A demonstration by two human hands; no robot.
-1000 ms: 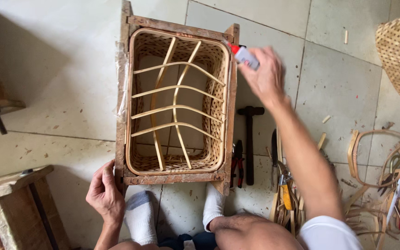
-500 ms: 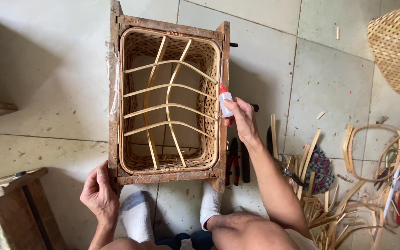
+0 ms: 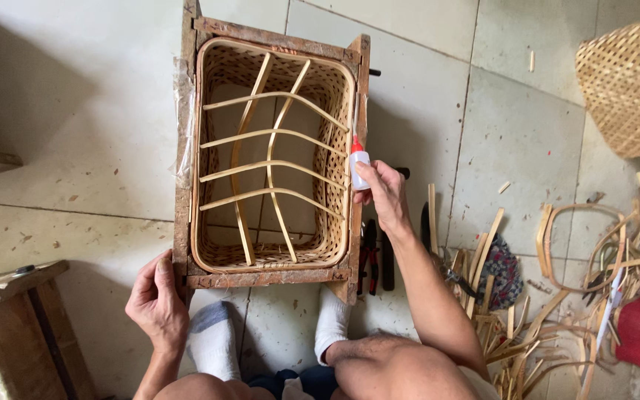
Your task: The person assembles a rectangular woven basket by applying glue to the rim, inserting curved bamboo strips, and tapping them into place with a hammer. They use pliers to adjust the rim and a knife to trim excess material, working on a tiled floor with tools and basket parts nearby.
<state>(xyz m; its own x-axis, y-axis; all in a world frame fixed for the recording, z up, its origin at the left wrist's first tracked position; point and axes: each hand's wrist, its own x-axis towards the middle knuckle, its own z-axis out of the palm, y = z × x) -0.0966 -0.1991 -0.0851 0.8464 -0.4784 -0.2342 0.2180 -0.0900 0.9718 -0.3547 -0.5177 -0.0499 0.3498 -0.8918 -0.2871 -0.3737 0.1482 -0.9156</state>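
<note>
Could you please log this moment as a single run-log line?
left hand: gripping corner of wooden frame | right hand: holding small glue bottle at basket rim, nozzle up | hand tools: on floor

Tiled floor (image 3: 83,133), wooden frame (image 3: 272,275), woven basket (image 3: 631,85), cane strips (image 3: 512,333), perhaps pliers (image 3: 368,255)

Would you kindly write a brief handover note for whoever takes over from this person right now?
Left hand: grips the near left corner of the wooden frame.
Right hand: holds a small white glue bottle, red tip up at the frame's right edge.
Woven basket sits inside the frame; curved strips already cross its opening.
Hand tools lie on the floor, right.
How much gluing remains cannot be told.
</note>
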